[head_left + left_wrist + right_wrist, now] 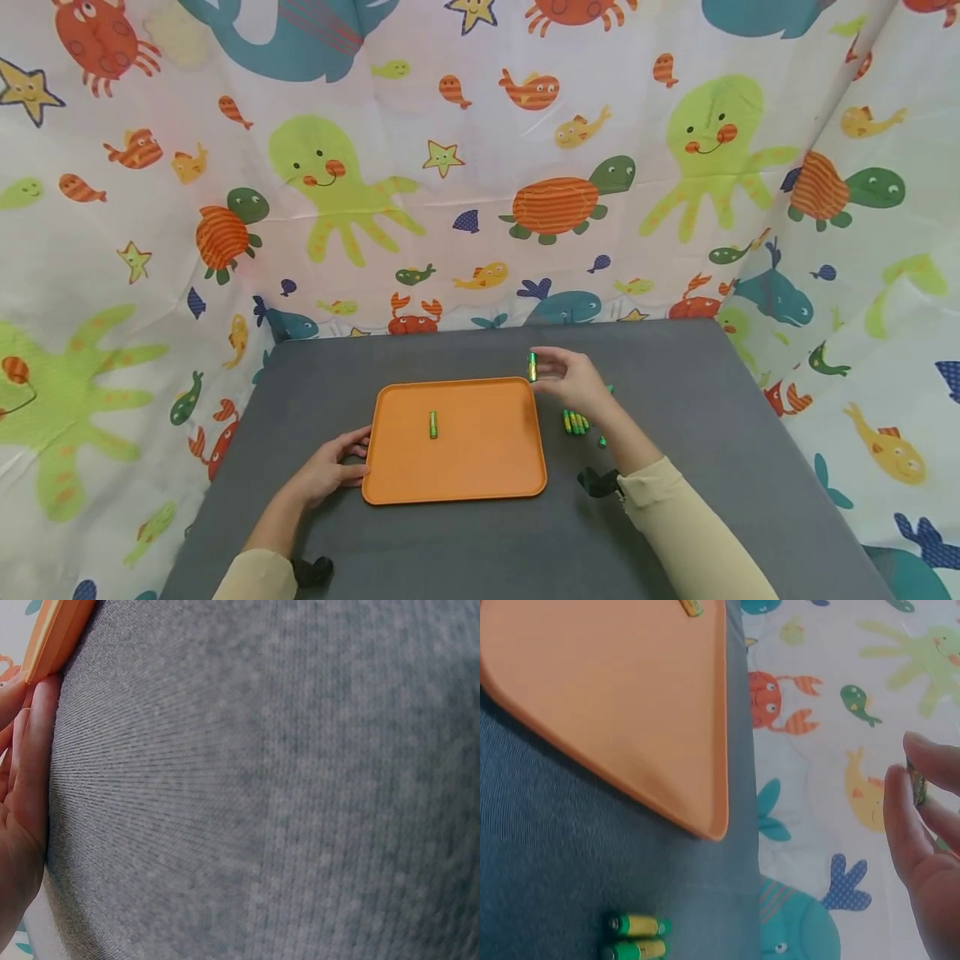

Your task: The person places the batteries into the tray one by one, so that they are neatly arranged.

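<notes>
An orange tray [480, 467] lies on the grey tabletop, with one green-and-yellow battery [432, 425] on it, left of its middle. My left hand [330, 467] holds the tray's left edge; the left wrist view shows the thumb and a finger at the rim [56, 637]. Just above the tray's far right corner, my right hand [573, 382] pinches another battery [532, 367] upright between thumb and fingertips. In the right wrist view that battery [917, 786] is partly covered by the fingers. Several more batteries [576, 422] lie right of the tray, some hidden by the right forearm.
A curtain [465, 275] printed with sea animals hangs behind the grey table [450, 550] and along both sides. Dark straps [598, 482] are on both wrists, next to the cream sleeves [675, 517].
</notes>
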`<state>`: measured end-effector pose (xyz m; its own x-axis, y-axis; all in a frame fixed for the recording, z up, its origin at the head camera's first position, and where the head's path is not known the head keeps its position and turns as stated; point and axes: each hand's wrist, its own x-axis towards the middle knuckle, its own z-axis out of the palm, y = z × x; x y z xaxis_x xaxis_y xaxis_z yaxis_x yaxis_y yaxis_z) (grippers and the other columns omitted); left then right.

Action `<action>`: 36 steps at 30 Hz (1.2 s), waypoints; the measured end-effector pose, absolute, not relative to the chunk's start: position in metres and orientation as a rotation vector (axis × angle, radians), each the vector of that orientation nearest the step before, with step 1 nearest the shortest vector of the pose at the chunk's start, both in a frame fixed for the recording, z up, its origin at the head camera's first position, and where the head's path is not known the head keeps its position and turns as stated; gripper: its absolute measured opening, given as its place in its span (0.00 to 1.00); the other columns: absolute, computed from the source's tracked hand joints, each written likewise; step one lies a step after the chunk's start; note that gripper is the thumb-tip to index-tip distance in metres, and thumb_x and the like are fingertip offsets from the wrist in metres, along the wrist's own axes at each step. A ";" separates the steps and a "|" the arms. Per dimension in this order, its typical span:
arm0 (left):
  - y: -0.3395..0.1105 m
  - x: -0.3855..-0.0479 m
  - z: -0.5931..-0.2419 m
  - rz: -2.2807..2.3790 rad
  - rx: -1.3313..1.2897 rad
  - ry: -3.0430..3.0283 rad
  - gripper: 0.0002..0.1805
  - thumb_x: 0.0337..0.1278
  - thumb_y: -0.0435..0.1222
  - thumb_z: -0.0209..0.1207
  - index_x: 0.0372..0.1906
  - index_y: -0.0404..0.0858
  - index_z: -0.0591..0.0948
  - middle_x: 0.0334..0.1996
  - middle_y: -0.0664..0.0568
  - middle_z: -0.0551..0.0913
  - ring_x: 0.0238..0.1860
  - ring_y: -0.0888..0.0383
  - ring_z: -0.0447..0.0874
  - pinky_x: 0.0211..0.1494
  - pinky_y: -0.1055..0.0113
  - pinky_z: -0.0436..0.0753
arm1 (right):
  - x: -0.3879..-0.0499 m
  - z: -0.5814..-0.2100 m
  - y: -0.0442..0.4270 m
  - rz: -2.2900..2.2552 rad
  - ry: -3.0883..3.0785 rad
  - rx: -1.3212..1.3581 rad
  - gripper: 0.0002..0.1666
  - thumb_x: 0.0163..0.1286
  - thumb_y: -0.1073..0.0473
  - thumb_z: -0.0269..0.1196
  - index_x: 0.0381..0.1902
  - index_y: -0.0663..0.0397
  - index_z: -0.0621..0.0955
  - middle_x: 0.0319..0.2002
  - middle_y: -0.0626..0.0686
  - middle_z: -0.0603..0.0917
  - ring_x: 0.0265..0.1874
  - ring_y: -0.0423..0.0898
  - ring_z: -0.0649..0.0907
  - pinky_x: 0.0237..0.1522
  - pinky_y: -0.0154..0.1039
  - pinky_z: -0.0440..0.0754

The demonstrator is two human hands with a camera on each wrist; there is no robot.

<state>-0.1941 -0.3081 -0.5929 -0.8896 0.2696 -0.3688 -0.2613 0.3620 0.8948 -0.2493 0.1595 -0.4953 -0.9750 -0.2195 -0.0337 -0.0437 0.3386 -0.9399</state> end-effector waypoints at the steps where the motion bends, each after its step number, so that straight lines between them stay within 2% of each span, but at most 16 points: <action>1: -0.308 -0.194 -0.592 1.549 0.011 2.169 0.42 0.62 0.31 0.66 0.79 0.44 0.61 0.62 0.40 0.68 0.57 0.47 0.72 0.49 0.58 0.88 | -0.249 -0.496 0.157 -1.707 2.433 -0.245 0.36 0.62 0.61 0.74 0.68 0.49 0.77 0.60 0.57 0.82 0.58 0.54 0.82 0.51 0.45 0.86; 11: -0.305 -0.197 -0.589 1.552 -0.015 2.172 0.42 0.62 0.30 0.66 0.79 0.44 0.62 0.63 0.41 0.68 0.57 0.47 0.72 0.49 0.58 0.88 | -0.250 -0.500 0.133 -1.694 2.426 -0.268 0.33 0.62 0.63 0.73 0.66 0.49 0.78 0.57 0.55 0.83 0.55 0.52 0.84 0.51 0.45 0.87; 23: -0.306 -0.195 -0.591 1.566 -0.026 2.167 0.42 0.61 0.31 0.66 0.78 0.45 0.62 0.63 0.41 0.69 0.57 0.48 0.73 0.49 0.59 0.88 | -0.254 -0.507 0.107 -1.718 2.366 -0.328 0.32 0.62 0.65 0.73 0.65 0.50 0.79 0.55 0.56 0.84 0.52 0.53 0.85 0.45 0.39 0.87; 31: -0.305 -0.195 -0.591 1.562 -0.004 2.174 0.42 0.62 0.31 0.66 0.79 0.44 0.61 0.63 0.40 0.68 0.57 0.48 0.72 0.48 0.59 0.88 | -0.253 -0.515 0.088 -1.698 2.317 -0.348 0.33 0.61 0.65 0.73 0.65 0.51 0.79 0.56 0.57 0.83 0.54 0.56 0.83 0.47 0.43 0.87; 36: -0.305 -0.193 -0.590 1.564 -0.015 2.171 0.42 0.62 0.31 0.66 0.79 0.44 0.62 0.62 0.40 0.69 0.56 0.48 0.73 0.49 0.59 0.88 | -0.254 -0.526 0.076 -1.681 2.301 -0.340 0.34 0.60 0.66 0.74 0.65 0.52 0.79 0.55 0.56 0.83 0.54 0.57 0.83 0.46 0.42 0.87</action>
<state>-0.1925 -0.3053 -0.5898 -0.8932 0.2544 -0.3709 -0.2712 0.3531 0.8954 -0.2540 0.0756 -0.5259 -0.9356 -0.3442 -0.0791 -0.0293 0.2989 -0.9538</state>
